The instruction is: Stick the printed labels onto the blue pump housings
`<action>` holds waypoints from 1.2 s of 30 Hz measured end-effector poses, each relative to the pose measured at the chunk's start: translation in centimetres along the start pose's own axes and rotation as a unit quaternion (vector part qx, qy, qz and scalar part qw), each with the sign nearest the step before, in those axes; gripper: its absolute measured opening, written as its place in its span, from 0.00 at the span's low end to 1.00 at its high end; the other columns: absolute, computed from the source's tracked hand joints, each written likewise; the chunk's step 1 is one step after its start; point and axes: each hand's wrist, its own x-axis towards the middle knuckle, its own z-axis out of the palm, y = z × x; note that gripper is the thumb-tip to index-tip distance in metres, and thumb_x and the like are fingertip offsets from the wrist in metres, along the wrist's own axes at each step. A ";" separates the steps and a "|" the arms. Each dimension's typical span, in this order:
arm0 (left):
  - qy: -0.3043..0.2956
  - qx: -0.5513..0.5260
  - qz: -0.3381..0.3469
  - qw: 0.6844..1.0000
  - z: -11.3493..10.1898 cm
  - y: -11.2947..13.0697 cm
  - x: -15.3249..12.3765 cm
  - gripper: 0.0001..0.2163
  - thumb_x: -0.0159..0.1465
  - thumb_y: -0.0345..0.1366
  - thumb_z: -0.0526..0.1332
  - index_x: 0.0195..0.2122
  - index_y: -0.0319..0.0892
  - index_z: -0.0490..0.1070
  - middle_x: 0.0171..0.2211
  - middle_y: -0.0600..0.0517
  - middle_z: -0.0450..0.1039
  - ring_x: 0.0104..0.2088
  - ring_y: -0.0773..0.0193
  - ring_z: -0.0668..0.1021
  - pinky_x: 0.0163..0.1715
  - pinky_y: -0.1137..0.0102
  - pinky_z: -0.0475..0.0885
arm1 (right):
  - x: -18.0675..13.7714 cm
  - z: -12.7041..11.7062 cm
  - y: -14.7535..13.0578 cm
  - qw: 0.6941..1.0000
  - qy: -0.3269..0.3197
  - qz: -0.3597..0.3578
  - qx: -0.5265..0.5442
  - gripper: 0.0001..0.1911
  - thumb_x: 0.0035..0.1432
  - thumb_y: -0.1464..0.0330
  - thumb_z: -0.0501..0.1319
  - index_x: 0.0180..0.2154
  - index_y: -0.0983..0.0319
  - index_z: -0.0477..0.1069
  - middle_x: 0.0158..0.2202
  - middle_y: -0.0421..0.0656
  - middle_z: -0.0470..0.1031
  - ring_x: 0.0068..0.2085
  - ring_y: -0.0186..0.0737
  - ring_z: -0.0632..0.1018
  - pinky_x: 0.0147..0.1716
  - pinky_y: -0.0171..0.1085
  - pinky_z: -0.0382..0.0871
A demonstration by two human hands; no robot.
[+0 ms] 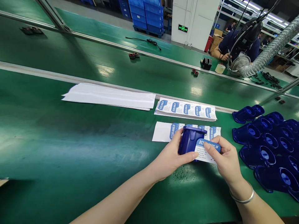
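Observation:
My left hand point(175, 152) is closed around a dark blue plastic housing point(190, 140), its thumb along the lower edge. Between the thumb and fingers of my right hand point(225, 157) is a blue and white printed label point(205, 151), held against the housing's right side. Part of the label's heading is covered by my right thumb. How much of the label touches the housing I cannot tell. Behind the housing lies a label sheet point(161, 131), with one blank end and several printed labels, partly hidden by the housing.
A stack of label sheets point(187, 109) and a pile of white sheets point(109, 96) lie along the bench ledge. Several blue housings point(268, 140) crowd the right side. Beyond, small red and black parts point(134, 55) sit on the green surface, and a co-worker point(240, 43) sits behind a flexible duct point(273, 46).

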 end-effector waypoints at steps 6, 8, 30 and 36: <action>0.000 0.001 0.003 1.000 0.0 0.0 0.1 0.35 0.60 0.39 0.71 0.65 0.47 0.56 0.67 0.44 0.62 0.66 0.48 0.67 0.62 0.57 0.68 | 0.1 0.0 0.0 1.000 0.001 -0.001 -0.020 0.18 0.59 0.55 0.69 0.28 0.61 0.70 0.24 0.38 0.68 0.27 0.34 0.65 0.27 0.34 0.60; -0.002 -0.002 0.001 1.000 0.0 -0.1 0.1 0.36 0.60 0.39 0.71 0.65 0.48 0.55 0.68 0.44 0.61 0.66 0.48 0.67 0.61 0.58 0.68 | 0.1 0.0 0.0 1.000 0.002 -0.004 -0.023 0.18 0.59 0.55 0.68 0.28 0.61 0.70 0.24 0.38 0.68 0.27 0.34 0.65 0.27 0.33 0.60; 0.059 -0.101 -0.050 0.992 0.2 0.2 -0.1 0.35 0.64 0.44 0.67 0.69 0.48 0.55 0.69 0.46 0.59 0.69 0.46 0.62 0.64 0.58 0.66 | 0.5 -0.4 -1.1 0.861 -0.017 -0.432 -0.266 0.29 0.64 0.69 0.57 0.65 0.60 0.58 0.53 0.48 0.78 0.56 0.55 0.72 0.56 0.55 0.64; 0.079 -0.127 -0.058 0.987 0.2 -0.4 0.2 0.28 0.67 0.46 0.64 0.67 0.49 0.61 0.70 0.48 0.59 0.69 0.49 0.62 0.64 0.59 0.64 | 0.4 0.3 -1.0 0.820 -0.044 -0.461 -0.335 0.29 0.63 0.68 0.59 0.64 0.62 0.60 0.55 0.48 0.77 0.58 0.54 0.73 0.59 0.56 0.58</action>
